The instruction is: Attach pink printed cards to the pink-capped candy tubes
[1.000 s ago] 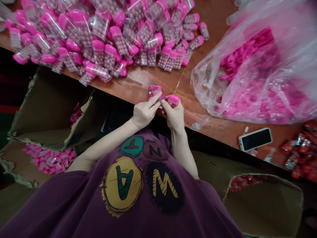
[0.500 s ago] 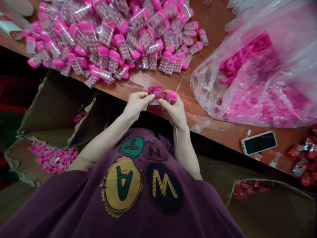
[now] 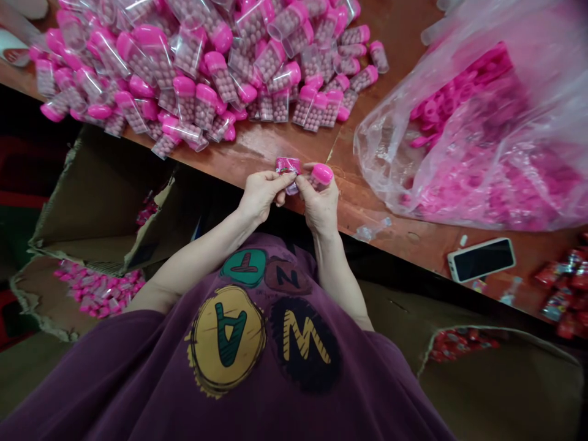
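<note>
Pinching the pink packet [image 3: 288,164] between left fingers [image 3: 282,182] and right fingers [image 3: 305,187], which also hold a pink-capped bottle [image 3: 322,176], we seem to be working at its near edge; the next move likely calls for steady pressure from both. Beyond our fingers lie similar bottles [image 3: 225,81].

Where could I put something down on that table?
The table is bare between the bottle pile and the plastic bag, and in a patch between the clear scrap and the phone. It's crowded at the pile and bag, and by the front edge where the left hand and right hand are.
</note>
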A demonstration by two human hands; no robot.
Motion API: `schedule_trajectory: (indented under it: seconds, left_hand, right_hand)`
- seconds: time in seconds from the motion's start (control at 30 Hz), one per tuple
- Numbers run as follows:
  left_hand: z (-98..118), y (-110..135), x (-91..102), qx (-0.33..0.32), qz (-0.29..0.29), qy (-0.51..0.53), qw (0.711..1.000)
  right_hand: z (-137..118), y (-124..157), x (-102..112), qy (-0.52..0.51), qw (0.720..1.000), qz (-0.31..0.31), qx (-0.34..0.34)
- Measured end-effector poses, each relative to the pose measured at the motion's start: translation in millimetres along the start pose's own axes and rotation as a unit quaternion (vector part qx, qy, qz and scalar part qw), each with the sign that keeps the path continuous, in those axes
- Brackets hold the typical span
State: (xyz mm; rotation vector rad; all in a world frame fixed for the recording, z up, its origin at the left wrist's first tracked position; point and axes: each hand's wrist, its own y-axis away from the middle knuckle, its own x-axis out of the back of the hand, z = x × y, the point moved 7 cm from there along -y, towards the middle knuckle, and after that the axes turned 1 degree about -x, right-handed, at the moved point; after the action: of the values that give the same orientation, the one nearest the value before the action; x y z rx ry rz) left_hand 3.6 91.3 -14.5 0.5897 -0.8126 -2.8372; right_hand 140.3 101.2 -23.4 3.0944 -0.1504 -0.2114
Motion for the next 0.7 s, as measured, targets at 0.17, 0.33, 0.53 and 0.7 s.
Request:
schedule_trajectory:
  seconds: [0.17, 0.33, 0.53, 0.7]
  left_hand:
    - [-4.2, -0.6, -2.5, 0.034, -0.035, 0.012, 0.999]
    - [-2.0, 0.0, 1.0, 0.032, -0.064, 0.012, 0.997]
    - [5.1, -1.2, 14.9, 0.000, 0.017, 0.038, 0.999]
    - [4.4, -2.7, 20.0, -0.033, 0.057, 0.039, 0.997]
  right_hand:
    - [-0.9, -1.1, 0.9, 0.013, 1.000, -0.009, 0.000]
    - [-2.7, -6.0, 1.0, 0.010, 0.999, -0.025, -0.036]
    - [-4.8, 4.4, 3.6, -0.099, 0.986, 0.001, -0.134]
    - [-10.6, 31.9, -8.2, -0.100, 0.987, -0.031, -0.124]
